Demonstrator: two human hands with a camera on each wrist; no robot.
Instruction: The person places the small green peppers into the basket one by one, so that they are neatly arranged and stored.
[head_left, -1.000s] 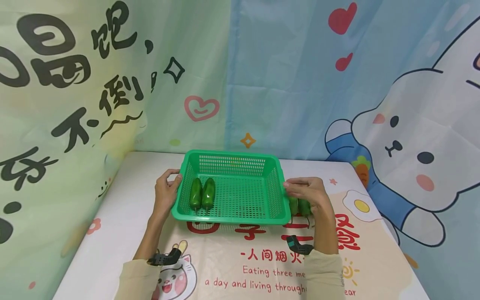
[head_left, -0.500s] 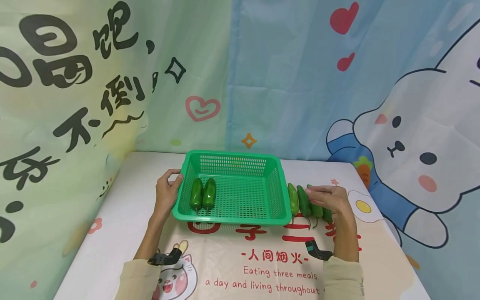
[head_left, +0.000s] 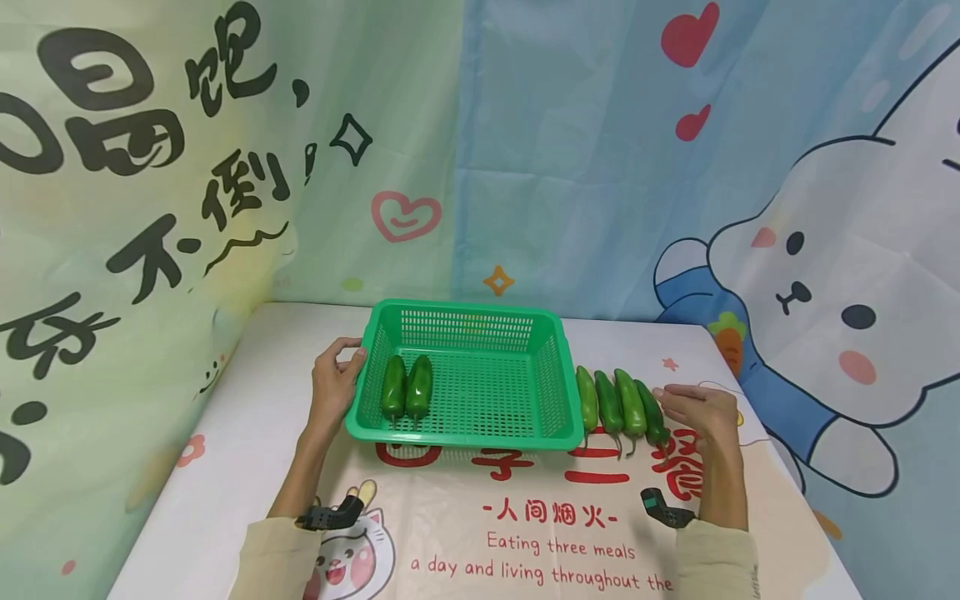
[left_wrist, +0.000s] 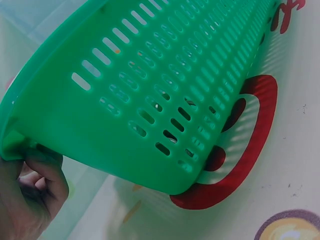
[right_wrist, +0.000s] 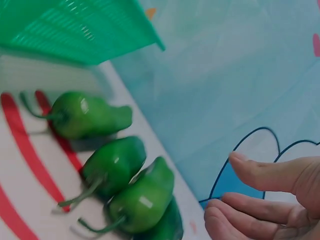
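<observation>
Left hand (head_left: 334,383) grips the basket rim (head_left: 465,442); right hand (head_left: 701,408), fingers loosely extended, seems just beside four peppers (head_left: 630,402).

The person's bare left hand (head_left: 335,379) pinches with curled fingers and thumb, at the end of a left forearm (head_left: 298,475) reaching forward. Well apart from it, the bare right hand (head_left: 703,408) points its nearly straight fingers inward, the thumb standing clear of them. Beige cloth sleeves (head_left: 277,557) cover both arms below black wrist-worn devices (head_left: 332,515).
</observation>
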